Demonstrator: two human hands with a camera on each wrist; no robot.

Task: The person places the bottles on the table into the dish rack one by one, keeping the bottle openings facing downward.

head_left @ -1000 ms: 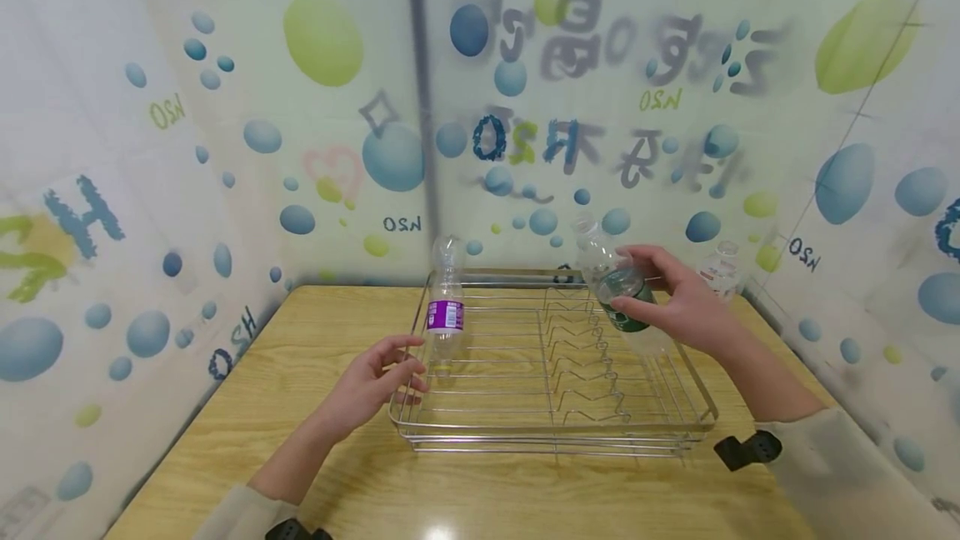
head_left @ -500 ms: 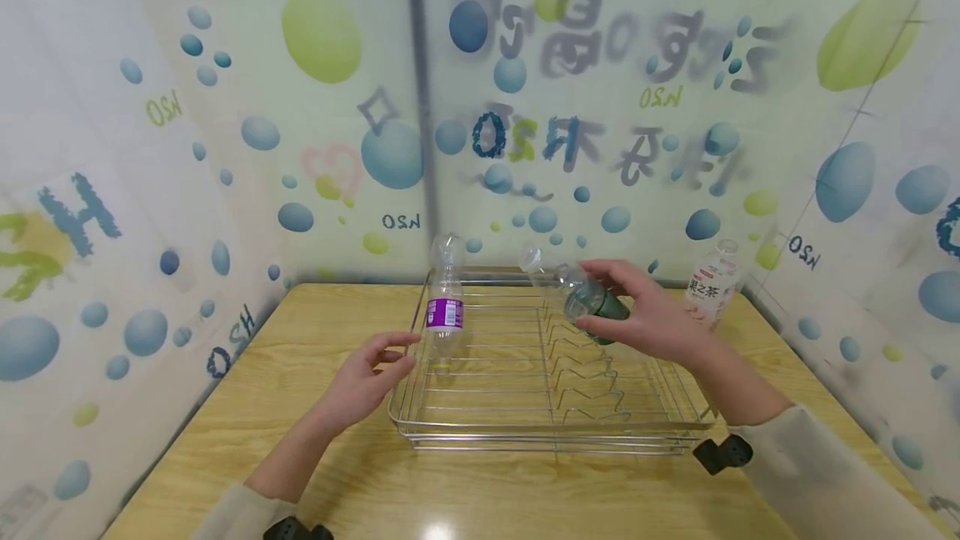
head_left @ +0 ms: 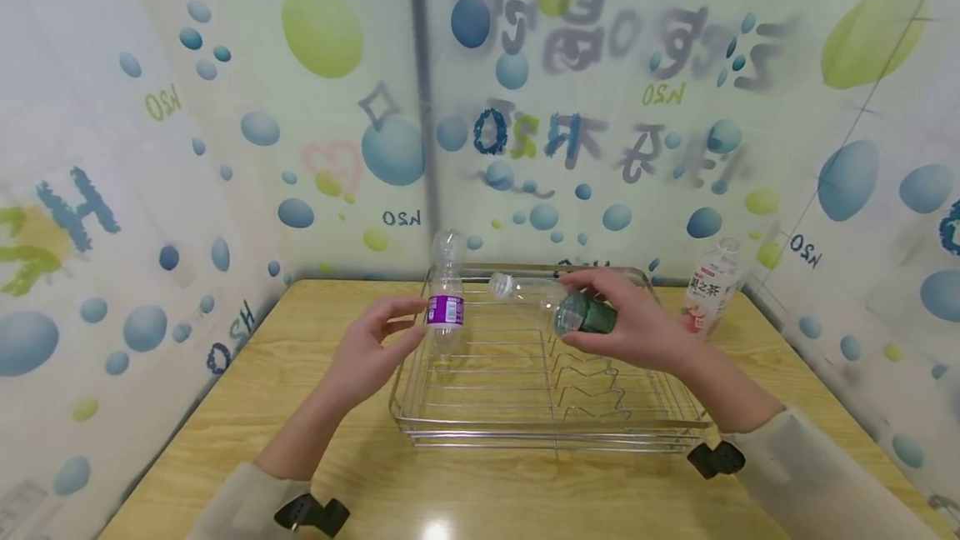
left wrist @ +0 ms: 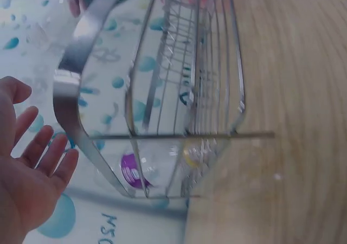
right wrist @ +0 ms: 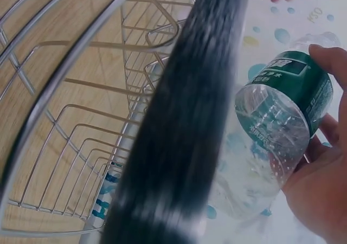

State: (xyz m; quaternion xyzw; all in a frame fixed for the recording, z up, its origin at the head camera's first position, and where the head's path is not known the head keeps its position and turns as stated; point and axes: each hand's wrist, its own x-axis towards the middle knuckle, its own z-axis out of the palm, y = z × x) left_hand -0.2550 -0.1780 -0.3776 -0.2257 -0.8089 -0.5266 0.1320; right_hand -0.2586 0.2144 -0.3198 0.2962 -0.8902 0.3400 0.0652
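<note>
My right hand [head_left: 637, 322] grips a clear plastic bottle with a green label [head_left: 598, 317] over the wire dish rack [head_left: 555, 425]. This bottle lies nearly level, its neck pointing left. In the right wrist view, thumb and fingers wrap around the green-labelled bottle [right wrist: 295, 87]. A second clear bottle, with a purple label [head_left: 445, 312], rests inside the rack along its left side. My left hand [head_left: 375, 348] is by the rack's left rim, fingers spread loosely beside that bottle. In the left wrist view, the left hand [left wrist: 35, 187] stands apart from the rack's metal rim [left wrist: 68, 92], palm bare.
A bottle with a white and pink label [head_left: 708, 290] stands on the wooden table [head_left: 300, 373] behind the rack's right side. Bent wire dividers [head_left: 592, 394] run along the rack's right half. A printed curtain [head_left: 630, 107] closes off the back and sides.
The right hand has carried the green-labelled bottle left, and its neck has swung down from upward to nearly level. My left hand has shifted slightly forward, closer to the purple-labelled bottle.
</note>
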